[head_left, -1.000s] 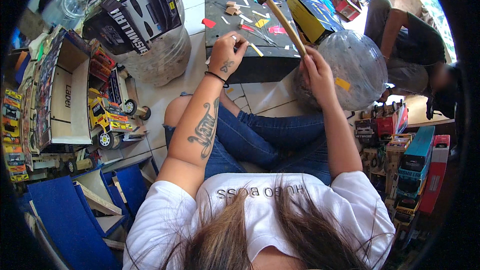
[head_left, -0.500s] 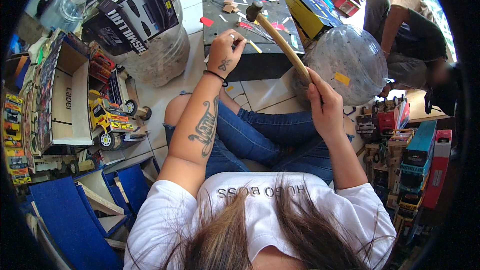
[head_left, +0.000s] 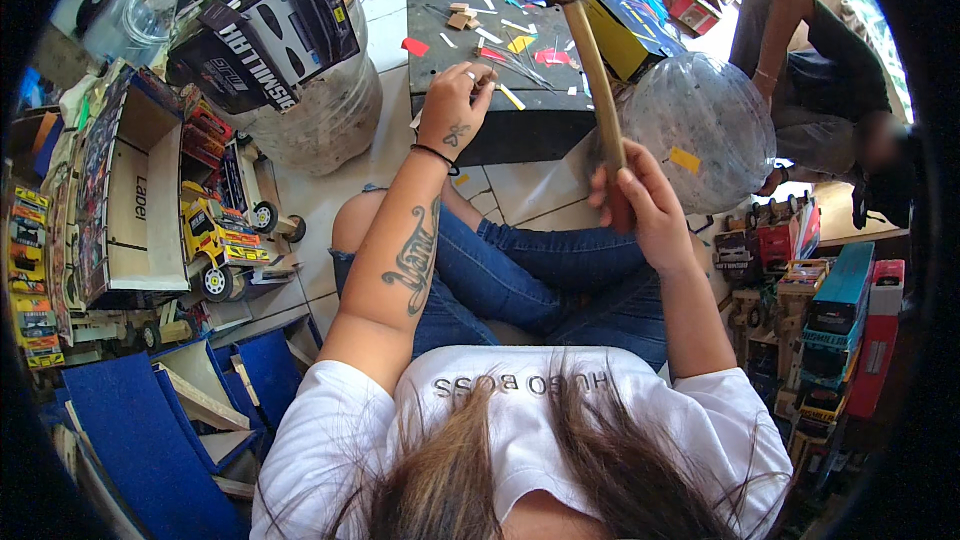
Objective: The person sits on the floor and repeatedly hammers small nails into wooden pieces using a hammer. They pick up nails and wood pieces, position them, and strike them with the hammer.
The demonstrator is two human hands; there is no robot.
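In my right hand (head_left: pixel 648 198) is a hammer (head_left: pixel 600 90), gripped near the end of its wooden handle. Its metal head is raised over the far right edge of a low black worktable (head_left: pixel 545 132). My left hand (head_left: pixel 456 108) hovers at the table's near left edge, thumb and fingers pinched together; whatever they hold is too small to make out. On the tabletop lie small wooden blocks (head_left: pixel 462 17), a red scrap (head_left: pixel 414 46), a yellow scrap (head_left: pixel 520 43) and a narrow yellow-and-white strip (head_left: pixel 510 97) beside my left fingertips.
Large clear plastic jars stand left (head_left: pixel 325 125) and right (head_left: pixel 700 110) of the table. A black printed box (head_left: pixel 290 35) rests on the left one. Wooden toy trucks (head_left: pixel 222 245) and blue panels (head_left: pixel 130 440) line my left, more toy trucks (head_left: pixel 838 315) my right. Another person (head_left: pixel 815 70) sits at far right.
The hammer has swung more upright, its head shifting right and up and its handle end lower in my right hand. My left hand stays nearly in place, still pinched.
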